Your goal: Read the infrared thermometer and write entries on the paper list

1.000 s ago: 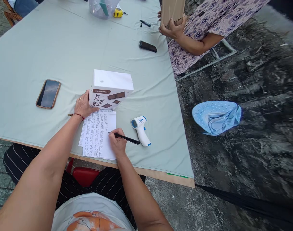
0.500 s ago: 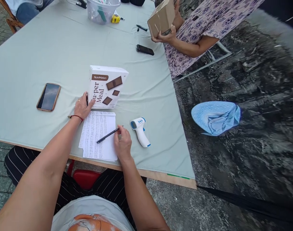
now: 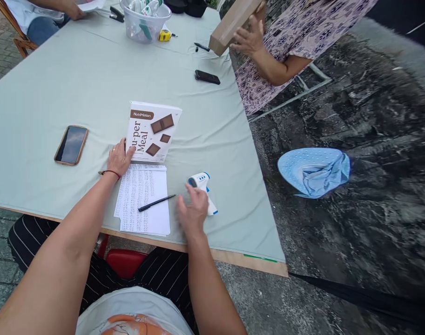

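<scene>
left hand (image 3: 119, 158) on white box (image 3: 156, 132), right hand (image 3: 194, 211) at thermometer (image 3: 199, 178)
box stands at 12 o'clock of written sheets (image 3: 144, 186); left fingers hold its left edge, thumb on front. right fingers loosely spread, blurred, partly over thermometer at 3 o'clock, can't tell contact. pen (image 3: 157, 203) lies across sheets; phone (image 3: 71, 145) at 10 o'clock on table (image 3: 104, 70).
</scene>
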Demonstrator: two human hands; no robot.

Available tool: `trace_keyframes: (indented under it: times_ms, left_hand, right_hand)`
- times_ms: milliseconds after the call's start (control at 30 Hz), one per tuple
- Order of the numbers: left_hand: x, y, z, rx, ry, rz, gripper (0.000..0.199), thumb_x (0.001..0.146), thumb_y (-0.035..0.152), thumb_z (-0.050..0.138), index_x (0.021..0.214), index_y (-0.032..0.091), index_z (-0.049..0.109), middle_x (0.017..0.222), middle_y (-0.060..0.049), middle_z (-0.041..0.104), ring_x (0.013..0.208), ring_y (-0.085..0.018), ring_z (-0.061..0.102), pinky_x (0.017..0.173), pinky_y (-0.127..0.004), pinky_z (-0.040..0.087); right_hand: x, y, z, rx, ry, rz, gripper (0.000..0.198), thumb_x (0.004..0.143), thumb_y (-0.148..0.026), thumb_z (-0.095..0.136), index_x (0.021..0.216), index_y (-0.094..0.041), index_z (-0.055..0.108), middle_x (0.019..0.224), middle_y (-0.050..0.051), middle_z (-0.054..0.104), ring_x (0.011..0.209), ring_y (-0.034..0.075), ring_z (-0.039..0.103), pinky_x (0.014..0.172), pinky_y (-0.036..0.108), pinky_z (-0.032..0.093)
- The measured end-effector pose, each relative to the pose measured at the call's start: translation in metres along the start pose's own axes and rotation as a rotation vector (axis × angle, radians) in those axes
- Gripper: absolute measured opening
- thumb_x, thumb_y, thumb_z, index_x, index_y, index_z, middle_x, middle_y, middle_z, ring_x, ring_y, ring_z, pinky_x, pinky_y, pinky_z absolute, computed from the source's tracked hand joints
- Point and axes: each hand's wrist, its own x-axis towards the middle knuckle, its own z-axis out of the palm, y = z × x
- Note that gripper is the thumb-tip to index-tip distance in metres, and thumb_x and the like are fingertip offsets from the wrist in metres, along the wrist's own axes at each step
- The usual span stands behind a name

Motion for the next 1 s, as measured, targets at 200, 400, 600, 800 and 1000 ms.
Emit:
trace_keyframes:
  times_ms: [200,400,600,800,1000]
  left_hand:
    - [-0.001,0.002,-0.001,0.012,-0.008,-0.007,0.06,0.097,0.055,0.023,0.141,0.016,0.038,0.132,-0.015,0.056,0.124,-0.028,0.049,0.103,-0.043,0.035]
    - [-0.001,0.002,0.0,0.016,0.0,-0.006,0.059,0.098,0.054,0.023,0.141,0.016,0.039,0.131,-0.014,0.057,0.123,-0.028,0.049,0.103,-0.042,0.035]
    - [-0.001,-0.002,-0.001,0.007,0.015,0.013,0.059,0.098,0.055,0.019,0.138,0.018,0.043,0.127,-0.012,0.059,0.119,-0.028,0.051,0.101,-0.043,0.036]
    - [-0.001,-0.005,-0.004,0.037,0.022,0.03,0.058,0.099,0.051,0.017,0.136,0.016,0.045,0.122,-0.013,0.062,0.115,-0.029,0.053,0.099,-0.044,0.039]
    - [0.0,-0.009,-0.006,0.067,0.034,0.034,0.058,0.099,0.049,0.016,0.136,0.015,0.045,0.123,-0.015,0.061,0.116,-0.03,0.053,0.098,-0.045,0.04]
  right_hand:
    - [0.033,0.043,-0.021,-0.26,-0.186,0.387,0.066,0.075,-0.05,0.061,0.13,-0.013,0.051,0.114,0.019,0.054,0.107,0.034,0.05,0.086,0.045,0.041]
    - [0.044,0.014,-0.022,0.15,-0.214,0.46,0.042,0.077,-0.056,0.052,0.092,-0.018,0.062,0.08,0.004,0.057,0.076,0.02,0.051,0.067,0.03,0.04]
    - [0.058,-0.066,-0.002,0.907,-0.24,0.517,0.036,0.069,-0.053,0.064,0.064,-0.021,0.047,0.056,-0.006,0.044,0.053,0.01,0.038,0.053,0.025,0.033]
    - [0.081,-0.112,0.023,1.18,-0.179,0.482,0.034,0.07,-0.052,0.065,0.069,-0.021,0.051,0.055,-0.006,0.044,0.053,0.01,0.039,0.052,0.024,0.035]
    - [0.103,-0.129,0.029,1.156,-0.161,0.432,0.034,0.069,-0.052,0.065,0.075,-0.019,0.059,0.063,-0.003,0.055,0.062,0.013,0.05,0.061,0.026,0.042]
